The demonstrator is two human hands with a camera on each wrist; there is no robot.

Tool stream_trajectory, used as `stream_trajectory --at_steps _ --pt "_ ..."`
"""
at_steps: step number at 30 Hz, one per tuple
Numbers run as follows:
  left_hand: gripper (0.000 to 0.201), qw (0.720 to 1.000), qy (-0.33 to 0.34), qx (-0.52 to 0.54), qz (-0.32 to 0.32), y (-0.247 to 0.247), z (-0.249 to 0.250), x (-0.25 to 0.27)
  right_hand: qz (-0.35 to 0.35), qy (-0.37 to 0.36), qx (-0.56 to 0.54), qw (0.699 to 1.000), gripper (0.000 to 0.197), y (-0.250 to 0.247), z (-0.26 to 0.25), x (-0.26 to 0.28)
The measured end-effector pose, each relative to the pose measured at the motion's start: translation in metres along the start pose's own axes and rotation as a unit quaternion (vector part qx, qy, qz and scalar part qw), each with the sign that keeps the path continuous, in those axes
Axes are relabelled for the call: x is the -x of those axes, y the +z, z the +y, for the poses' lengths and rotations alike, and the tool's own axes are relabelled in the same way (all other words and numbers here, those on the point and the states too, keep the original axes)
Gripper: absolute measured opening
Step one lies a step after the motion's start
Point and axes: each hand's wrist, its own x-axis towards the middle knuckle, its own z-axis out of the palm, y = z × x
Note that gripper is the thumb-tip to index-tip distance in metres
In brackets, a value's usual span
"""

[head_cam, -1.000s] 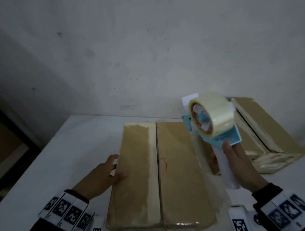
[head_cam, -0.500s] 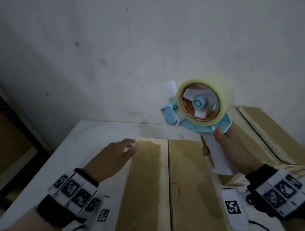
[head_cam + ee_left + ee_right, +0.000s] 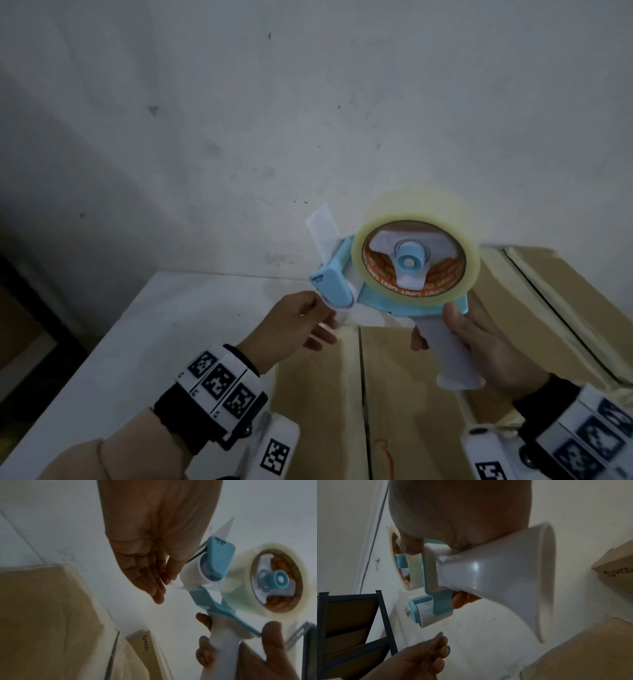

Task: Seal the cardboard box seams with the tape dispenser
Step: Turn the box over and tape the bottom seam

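A tape dispenser (image 3: pixel 411 274) with a blue frame, white handle and clear tape roll is held up above the far end of the brown cardboard box (image 3: pixel 411 394). My right hand (image 3: pixel 479 339) grips its handle (image 3: pixel 496 577). My left hand (image 3: pixel 318 322) reaches the white roller at the dispenser's front, and its straight fingers (image 3: pixel 154 585) lie by the loose tape end (image 3: pixel 177 586). I see no firm pinch. The box's centre seam (image 3: pixel 361 394) runs away from me; a pale tape strip lies along its left side.
A second taped cardboard box (image 3: pixel 565 301) lies to the right on the white table (image 3: pixel 171 325). A small box marked PICO (image 3: pixel 145 645) stands against the wall. A dark metal shelf (image 3: pixel 351 615) stands left of the table, whose left edge is near.
My left hand left the box's left side and rose to the dispenser's roller. My right hand lifted the dispenser and turned it so the roll faces me.
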Motion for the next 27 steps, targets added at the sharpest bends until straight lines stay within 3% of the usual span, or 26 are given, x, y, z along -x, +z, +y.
stream_trajectory --at_steps 9,16,27 --pt "0.013 0.988 -0.044 0.143 0.034 -0.019 0.001 -0.023 0.0 -0.007 0.009 1.0 0.048 -0.007 0.016 -0.027" --pt "0.017 0.993 -0.075 0.087 0.028 -0.032 -0.001 -0.033 -0.03 -0.028 0.066 0.997 0.065 -0.01 0.025 -0.037" --pt "0.018 0.994 -0.072 0.062 0.056 -0.037 -0.012 -0.04 -0.06 -0.052 0.119 0.99 0.024 -0.015 0.036 -0.048"
